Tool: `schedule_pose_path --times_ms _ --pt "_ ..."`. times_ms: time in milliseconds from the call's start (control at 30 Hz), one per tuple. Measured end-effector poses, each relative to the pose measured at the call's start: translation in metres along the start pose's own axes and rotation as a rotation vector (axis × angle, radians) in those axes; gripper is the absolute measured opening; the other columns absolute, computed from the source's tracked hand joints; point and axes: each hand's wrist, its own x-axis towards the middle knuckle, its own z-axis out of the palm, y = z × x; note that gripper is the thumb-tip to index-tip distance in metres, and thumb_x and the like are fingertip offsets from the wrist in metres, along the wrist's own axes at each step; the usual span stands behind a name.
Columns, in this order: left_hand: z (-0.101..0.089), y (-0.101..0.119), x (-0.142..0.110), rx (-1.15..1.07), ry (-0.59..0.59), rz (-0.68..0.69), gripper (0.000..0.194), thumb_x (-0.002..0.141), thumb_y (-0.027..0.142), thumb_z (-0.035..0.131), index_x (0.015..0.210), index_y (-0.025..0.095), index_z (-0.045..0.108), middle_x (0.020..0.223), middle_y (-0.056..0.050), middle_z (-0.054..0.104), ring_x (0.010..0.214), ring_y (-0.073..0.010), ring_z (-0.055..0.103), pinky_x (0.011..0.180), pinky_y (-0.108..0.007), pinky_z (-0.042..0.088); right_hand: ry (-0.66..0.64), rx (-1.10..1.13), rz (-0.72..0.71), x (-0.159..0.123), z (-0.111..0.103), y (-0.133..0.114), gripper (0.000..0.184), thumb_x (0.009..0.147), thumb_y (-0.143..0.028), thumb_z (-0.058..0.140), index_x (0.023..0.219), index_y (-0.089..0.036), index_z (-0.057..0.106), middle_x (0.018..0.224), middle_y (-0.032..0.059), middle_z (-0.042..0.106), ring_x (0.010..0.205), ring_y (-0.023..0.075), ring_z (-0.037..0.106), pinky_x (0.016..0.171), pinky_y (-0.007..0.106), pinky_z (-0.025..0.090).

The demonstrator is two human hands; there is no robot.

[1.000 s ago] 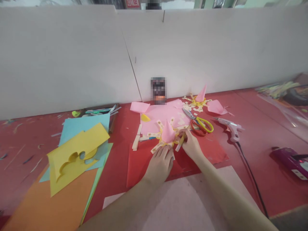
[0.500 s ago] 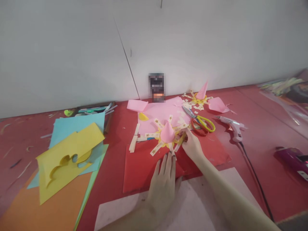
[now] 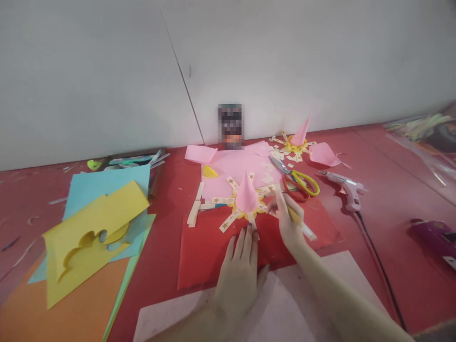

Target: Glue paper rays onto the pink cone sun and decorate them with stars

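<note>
On the red sheet (image 3: 203, 261) lies a yellow paper flower (image 3: 239, 212) with a pink paper cone (image 3: 246, 195) upright at its middle. Cream strips with brown stars and markings (image 3: 228, 221) fan out around it. My left hand (image 3: 238, 266) rests flat on the sheet, fingers stretched, fingertips at the lowest strip. To the right of the cone, my right hand (image 3: 289, 221) is closed around a slim yellow tool with a pale end (image 3: 295, 216); its exact kind is unclear. The tool's working end is hidden by the fingers.
Red-and-yellow scissors (image 3: 301, 184) lie beyond my right hand. A corded glue gun (image 3: 351, 190) and a purple object (image 3: 432, 237) are farther right. A second cone flower (image 3: 299, 135) stands behind. Cut yellow paper (image 3: 103, 209) tops coloured sheets at left. A blurred upright device (image 3: 231, 126) leans against the wall.
My right hand has turned, so the yellow tool's pale end now points down to the right. My left hand stays flat in nearly the same place. The view has shifted slightly.
</note>
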Motion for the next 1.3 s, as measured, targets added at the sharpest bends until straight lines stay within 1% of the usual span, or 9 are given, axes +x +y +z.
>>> schedule_pose_path --times_ms 133,233,500,633,833,1000,1133,1233,1300 --pt "0.000 -0.001 0.000 0.001 0.017 -0.004 0.052 0.088 0.042 0.035 0.122 0.006 0.052 0.130 -0.015 0.051 0.117 -0.0283 0.048 0.094 -0.041 0.040 -0.360 0.112 0.137 -0.005 0.007 0.006 0.042 0.087 -0.050 0.040 0.070 -0.018 0.060 0.040 -0.0055 0.042 0.038 0.0092 0.040 0.045 0.024 0.034" --pt "0.000 -0.002 0.001 -0.015 0.012 0.004 0.052 0.088 0.043 0.035 0.122 0.007 0.052 0.130 -0.015 0.051 0.117 -0.0282 0.049 0.094 -0.042 0.040 -0.430 0.149 0.185 -0.003 0.009 0.005 0.036 0.085 -0.050 0.044 0.072 -0.019 0.055 0.038 -0.0073 0.042 0.035 0.0083 0.040 0.041 0.022 0.032" --pt "-0.001 -0.002 0.002 -0.043 0.001 -0.005 0.051 0.088 0.043 0.035 0.122 0.009 0.052 0.130 -0.014 0.051 0.115 -0.0283 0.050 0.094 -0.042 0.041 -0.323 0.157 0.228 0.001 0.010 0.003 0.039 0.078 -0.045 0.057 0.053 -0.020 0.039 0.037 -0.0079 0.042 0.033 0.0064 0.038 0.039 0.020 0.029" --pt "0.001 -0.003 0.001 -0.053 -0.011 0.000 0.052 0.088 0.044 0.035 0.124 0.009 0.050 0.132 -0.014 0.050 0.117 -0.0282 0.048 0.095 -0.042 0.040 -0.205 0.125 0.255 0.001 0.010 0.008 0.040 0.076 -0.046 0.058 0.052 -0.020 0.039 0.034 -0.0094 0.034 0.031 0.0052 0.030 0.034 0.020 0.022" --pt "0.000 -0.003 0.002 -0.043 -0.021 -0.001 0.052 0.088 0.043 0.035 0.123 0.010 0.052 0.131 -0.013 0.051 0.118 -0.0280 0.047 0.096 -0.042 0.040 -0.036 0.220 0.356 0.003 0.009 0.009 0.035 0.074 -0.043 0.055 0.051 -0.020 0.042 0.045 -0.0056 0.041 0.039 0.0063 0.035 0.035 0.018 0.025" --pt "-0.002 -0.003 0.003 -0.045 -0.021 0.002 0.052 0.088 0.044 0.035 0.121 0.009 0.053 0.130 -0.014 0.051 0.118 -0.0283 0.048 0.096 -0.042 0.040 -0.092 0.337 0.399 0.005 0.006 0.006 0.034 0.073 -0.040 0.054 0.047 -0.021 0.045 0.047 -0.0032 0.042 0.040 0.0085 0.037 0.035 0.021 0.030" --pt "-0.003 -0.003 0.003 -0.038 -0.025 0.009 0.050 0.087 0.043 0.036 0.121 0.009 0.053 0.130 -0.014 0.051 0.119 -0.0278 0.047 0.097 -0.042 0.040 -0.162 0.396 0.306 0.002 0.005 0.008 0.041 0.075 -0.038 0.048 0.038 -0.022 0.040 0.039 -0.0039 0.031 0.038 0.0099 0.036 0.041 0.025 0.038" --pt "-0.003 -0.004 0.003 -0.039 -0.034 0.009 0.051 0.088 0.043 0.036 0.122 0.010 0.052 0.131 -0.014 0.050 0.120 -0.0283 0.046 0.101 -0.046 0.035 -0.013 0.385 0.191 0.002 0.004 0.010 0.040 0.075 -0.035 0.046 0.038 -0.022 0.036 0.038 -0.0046 0.030 0.039 0.0088 0.033 0.044 0.024 0.038" --pt "-0.002 -0.004 0.002 -0.041 -0.040 0.005 0.052 0.088 0.044 0.033 0.125 0.011 0.050 0.134 -0.014 0.048 0.122 -0.0289 0.043 0.103 -0.052 0.030 0.068 0.371 0.192 0.005 0.002 0.011 0.039 0.076 -0.036 0.044 0.041 -0.021 0.036 0.039 -0.0047 0.033 0.038 0.0077 0.031 0.041 0.022 0.034"
